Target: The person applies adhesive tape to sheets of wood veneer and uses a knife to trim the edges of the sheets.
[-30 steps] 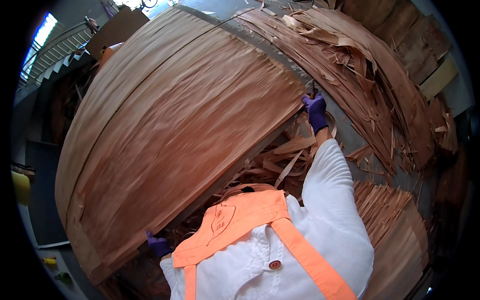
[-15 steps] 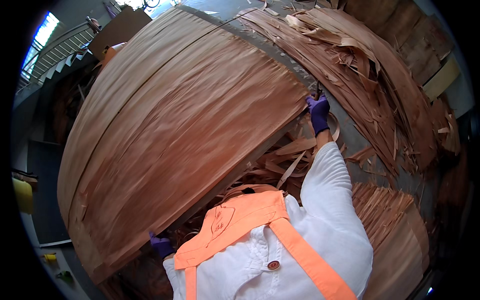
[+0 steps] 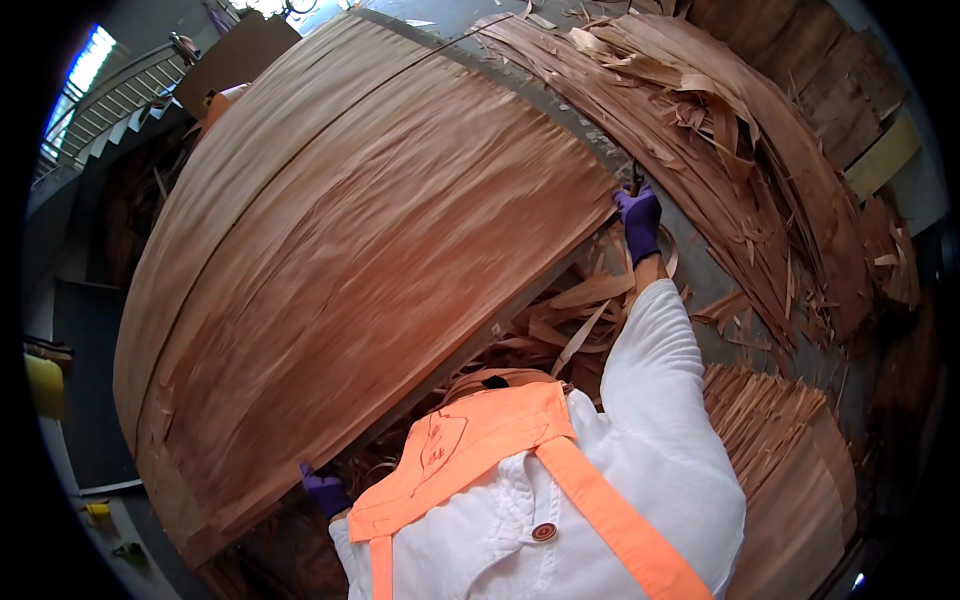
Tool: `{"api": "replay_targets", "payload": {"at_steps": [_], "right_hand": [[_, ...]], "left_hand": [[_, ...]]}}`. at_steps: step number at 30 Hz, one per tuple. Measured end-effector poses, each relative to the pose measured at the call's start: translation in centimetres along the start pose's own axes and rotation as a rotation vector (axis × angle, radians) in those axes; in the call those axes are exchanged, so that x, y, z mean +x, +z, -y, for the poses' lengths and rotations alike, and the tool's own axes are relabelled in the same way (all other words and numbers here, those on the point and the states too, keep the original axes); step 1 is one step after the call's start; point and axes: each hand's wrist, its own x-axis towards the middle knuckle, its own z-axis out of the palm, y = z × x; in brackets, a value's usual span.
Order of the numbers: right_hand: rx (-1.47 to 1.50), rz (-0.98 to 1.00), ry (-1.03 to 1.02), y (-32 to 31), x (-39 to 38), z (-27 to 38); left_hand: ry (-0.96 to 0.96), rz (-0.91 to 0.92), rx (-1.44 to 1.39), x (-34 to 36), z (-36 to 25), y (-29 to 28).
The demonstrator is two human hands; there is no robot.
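A broad reddish-brown sheet of wood veneer (image 3: 400,240) lies before me on what looks like a stack, its grain running lengthwise. At its near left edge is my left hand (image 3: 325,490) in a purple glove, thumb over the edge and the other fingers mostly hidden. My right hand (image 3: 640,215), also purple-gloved, is at the sheet's right corner with the arm stretched out. It is closed round a thin dark tool (image 3: 634,180) that points upward; its exact kind is too small to make out.
Torn veneer strips (image 3: 560,325) lie between me and the sheet. Beyond a grey strip of floor (image 3: 705,270) rests a long veneer pile (image 3: 720,130) with ragged scraps. Another veneer stack (image 3: 790,470) stands at my right. A railed staircase (image 3: 125,95) is at the far left.
Very little differs. The right hand has shifted a few pixels at the sheet's corner, and the left hand stays at the near edge.
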Motion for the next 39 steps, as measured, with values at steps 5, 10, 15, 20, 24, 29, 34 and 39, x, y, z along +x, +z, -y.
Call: {"api": "replay_targets", "payload": {"at_steps": [5, 10, 15, 20, 24, 29, 34, 39], "right_hand": [[-0.047, 0.003, -0.029, -0.4, 0.0, 0.2], [0.026, 0.030, 0.023, -0.3, 0.0, 0.0], [0.031, 0.025, 0.063, -1.5, 0.9, -0.7], [-0.156, -0.011, -0.151, -2.0, 1.1, 0.8], [-0.165, 0.212, -0.546, 1.1, -0.5, 3.0], [0.096, 0.418, -0.256, -3.3, 1.0, 0.0], [-0.023, 0.411, -0.176, -1.9, 6.1, -2.7], [0.131, 0.333, 0.072, 0.1, 8.0, -4.4]], "left_hand": [[-0.301, 0.030, -0.645, 0.6, 0.4, 0.3], [-0.302, -0.057, -0.518, 0.1, 0.4, -0.3], [-0.154, 0.067, -0.226, -0.3, 0.3, 0.2], [0.096, 0.102, 0.384, -1.4, -2.2, 3.6], [0.010, 0.091, 0.025, -4.7, -2.8, 1.5], [-0.001, -0.331, -0.556, -1.4, -0.6, 6.4], [0.006, -0.786, -0.601, -2.0, 1.9, 7.7], [0.066, -0.877, -0.463, -3.0, -0.2, 8.6]]}}
